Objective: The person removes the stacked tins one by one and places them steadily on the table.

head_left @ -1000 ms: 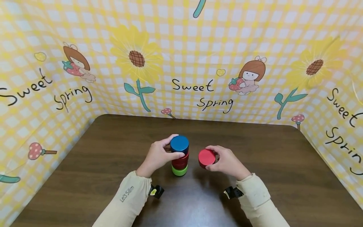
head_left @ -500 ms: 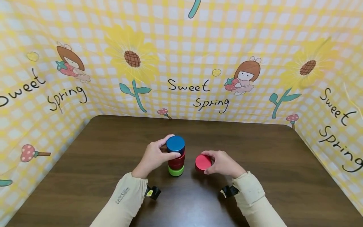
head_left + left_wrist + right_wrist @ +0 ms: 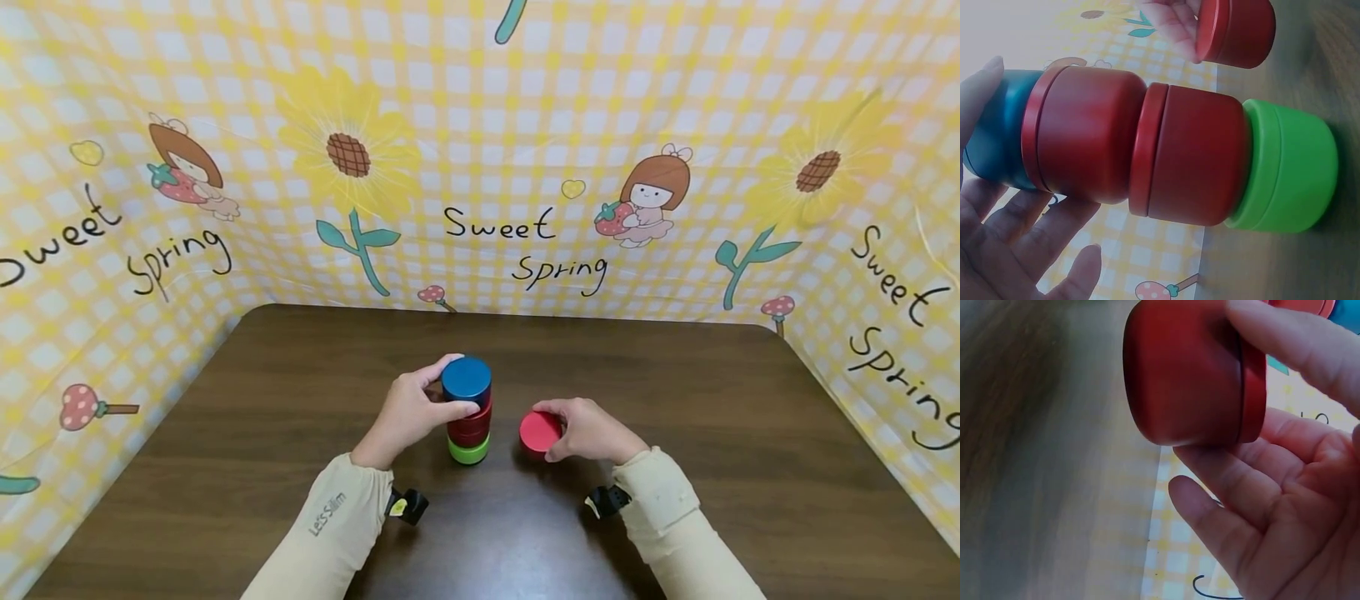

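Note:
A stack of small round lidded tins stands on the table, with a green tin (image 3: 1294, 165) at the bottom. Above it come a lower red tin (image 3: 1194, 153) and an upper red tin (image 3: 1088, 134), with a blue tin (image 3: 467, 379) on top. My left hand (image 3: 401, 417) grips the blue tin between thumb and fingers. To the right of the stack, my right hand (image 3: 596, 432) pinches a separate red tin (image 3: 1185, 375) by its sides, lid up. That tin is low over the table; whether it touches the surface I cannot tell.
The dark wooden table (image 3: 300, 350) is enclosed at the back and sides by a yellow checked cloth (image 3: 480, 125) printed with flowers and lettering. Small black cameras sit at the left wrist (image 3: 407, 506) and the right wrist (image 3: 607, 502).
Over the last second my right hand has lowered the separate red tin slightly toward the table. My left hand keeps its grip on the blue tin, and the stack looks the same.

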A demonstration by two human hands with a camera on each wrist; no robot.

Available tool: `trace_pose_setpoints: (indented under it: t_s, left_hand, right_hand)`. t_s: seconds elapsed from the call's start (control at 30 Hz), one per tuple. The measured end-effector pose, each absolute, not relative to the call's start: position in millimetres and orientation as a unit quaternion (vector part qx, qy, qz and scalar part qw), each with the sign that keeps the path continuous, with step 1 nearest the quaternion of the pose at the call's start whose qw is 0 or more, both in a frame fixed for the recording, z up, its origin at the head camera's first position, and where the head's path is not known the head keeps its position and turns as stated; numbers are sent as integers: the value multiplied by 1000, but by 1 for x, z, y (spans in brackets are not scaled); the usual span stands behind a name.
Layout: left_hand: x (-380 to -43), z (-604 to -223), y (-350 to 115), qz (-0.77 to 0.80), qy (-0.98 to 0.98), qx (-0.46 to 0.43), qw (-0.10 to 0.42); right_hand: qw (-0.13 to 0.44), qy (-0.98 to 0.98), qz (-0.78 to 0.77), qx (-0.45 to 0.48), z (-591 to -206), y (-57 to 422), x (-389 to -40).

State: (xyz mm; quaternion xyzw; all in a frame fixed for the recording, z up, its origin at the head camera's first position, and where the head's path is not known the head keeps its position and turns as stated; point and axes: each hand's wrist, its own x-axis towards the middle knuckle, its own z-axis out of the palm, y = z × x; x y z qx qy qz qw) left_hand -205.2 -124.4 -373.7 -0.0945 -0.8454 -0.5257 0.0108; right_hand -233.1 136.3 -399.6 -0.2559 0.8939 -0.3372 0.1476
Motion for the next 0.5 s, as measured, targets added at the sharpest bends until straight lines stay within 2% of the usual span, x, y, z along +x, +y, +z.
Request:
trace_pose_setpoints:
  t_s: [0.5]
  left_hand:
    - [-205,-375,-125,-520,-849,-90,15]
  right_hand:
    - [157,890,-324,-280,-411,137,-236]
